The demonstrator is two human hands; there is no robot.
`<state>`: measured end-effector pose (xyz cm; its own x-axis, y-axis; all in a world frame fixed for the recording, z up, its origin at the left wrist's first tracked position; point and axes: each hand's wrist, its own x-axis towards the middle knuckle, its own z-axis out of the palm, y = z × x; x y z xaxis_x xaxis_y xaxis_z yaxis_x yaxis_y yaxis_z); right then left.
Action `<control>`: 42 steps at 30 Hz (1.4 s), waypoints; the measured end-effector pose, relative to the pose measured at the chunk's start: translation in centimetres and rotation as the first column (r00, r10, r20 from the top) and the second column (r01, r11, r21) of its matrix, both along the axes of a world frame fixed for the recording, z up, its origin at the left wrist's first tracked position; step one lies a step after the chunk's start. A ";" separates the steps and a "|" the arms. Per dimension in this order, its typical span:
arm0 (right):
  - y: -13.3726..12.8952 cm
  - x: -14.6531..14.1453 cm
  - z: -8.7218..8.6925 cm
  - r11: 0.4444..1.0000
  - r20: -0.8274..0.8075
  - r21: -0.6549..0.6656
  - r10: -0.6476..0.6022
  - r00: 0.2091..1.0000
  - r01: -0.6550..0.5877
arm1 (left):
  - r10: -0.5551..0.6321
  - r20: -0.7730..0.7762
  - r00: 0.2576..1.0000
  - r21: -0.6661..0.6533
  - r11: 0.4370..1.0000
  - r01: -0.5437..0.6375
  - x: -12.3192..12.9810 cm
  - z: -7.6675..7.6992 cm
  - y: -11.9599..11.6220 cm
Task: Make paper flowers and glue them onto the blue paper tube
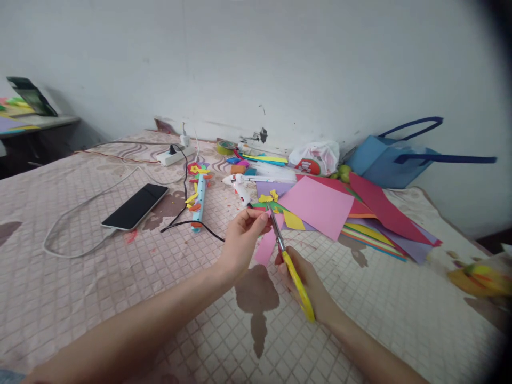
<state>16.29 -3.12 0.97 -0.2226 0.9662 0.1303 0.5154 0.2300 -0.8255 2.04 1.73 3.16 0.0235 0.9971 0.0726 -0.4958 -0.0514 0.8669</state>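
L hand (245,234): thumb + fingers pinching a sm. pink paper bit (268,214), held abt. mid-view over the cloth-covered tabletop (160,298). R hand (307,273): gripping yellow-handled scissors (290,262), blades pointing up/away, tips right by L fingertips; can't tell if blades touch the bit. Pink strip (264,250) just below, betw. the hands. Beyond: yellow cut-outs (265,198) in a sm. cluster; white glue gun (240,189) nr. them, nozzle to L. R side: lg. pink sheet (318,207) atop a pile of col. sheets (404,244); blue bag (386,162) behind, white plastic bag (314,154) L of it. L side: lt. blue stick (200,198) w/ col. pieces along it; phone (135,207) flat, white cable (60,256) attached; power strip (175,156) farther back.
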 end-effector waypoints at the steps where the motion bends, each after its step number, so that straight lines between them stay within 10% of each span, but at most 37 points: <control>1: 0.0 0.0 0.1 1.000 -0.002 -0.001 -0.001 1.000 0.001 | 0.001 0.003 1.000 0.004 1.000 -0.001 0.0 0.0 0.0; 42: 0.1 0.3 -0.3 1.000 0.058 0.005 -0.026 0.998 0.026 | -0.002 0.026 1.000 -0.010 1.000 0.002 0.0 -0.2 -0.2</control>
<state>16.55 -2.98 0.71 -0.2051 0.9711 0.1220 0.5682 0.2196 -0.7930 1.99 1.54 2.93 0.0239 0.9977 0.0631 -0.5179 -0.0416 0.8544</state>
